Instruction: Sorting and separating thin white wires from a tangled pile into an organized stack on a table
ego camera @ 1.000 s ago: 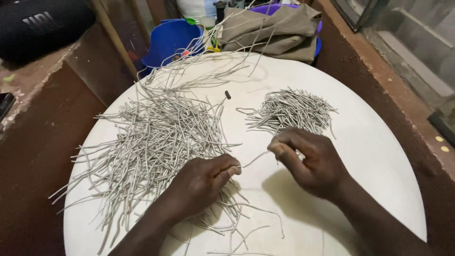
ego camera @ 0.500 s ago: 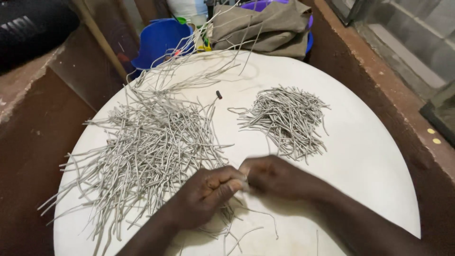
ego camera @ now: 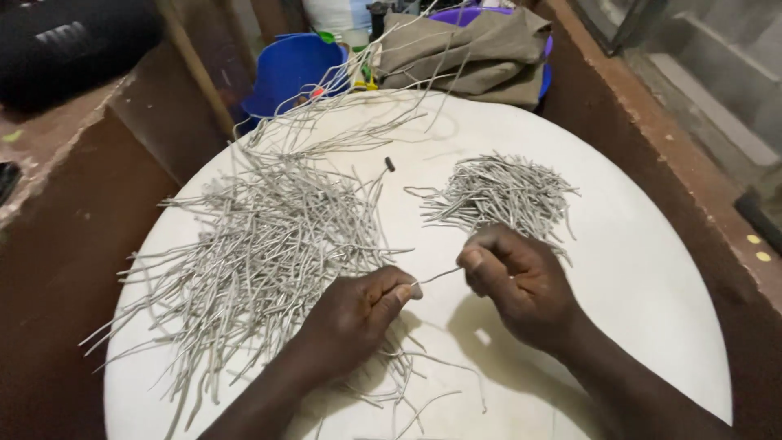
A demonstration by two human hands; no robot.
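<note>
Grey strand [ego camera: 440,275] spans the gap between your two hands, pinched at both ends. Left hand [ego camera: 358,314]: thumb and forefinger pressed together on the strand's left end, other fingers curled under. Right hand [ego camera: 521,285]: fingertips closed on the right end, knuckles up, fist loosely bunched.

Long axis of the strand: nearly level across your view, right end slightly higher and farther from you than the left. It is held just above the table [ego camera: 635,244], not lying on it; a shadow falls on the white top below the right hand.

Both hands are equally on the strand, so neither is nearer. Each grips one end, and the bare middle section between the fingertips is short.

Outward from the left fingers: the big pile [ego camera: 261,253] of long grey strands lies to their left and beyond, loose and criss-crossed; a few stray ones pass under the left wrist and trail toward you.

Outward from the right fingers: the small pile [ego camera: 505,191] of shorter pieces sits just beyond the knuckles, near but apart.

Farther off, past the table's far edge: a blue tub [ego camera: 285,69] and folded khaki cloth [ego camera: 472,49]. Whether the strand is wire or cord cannot be told.
</note>
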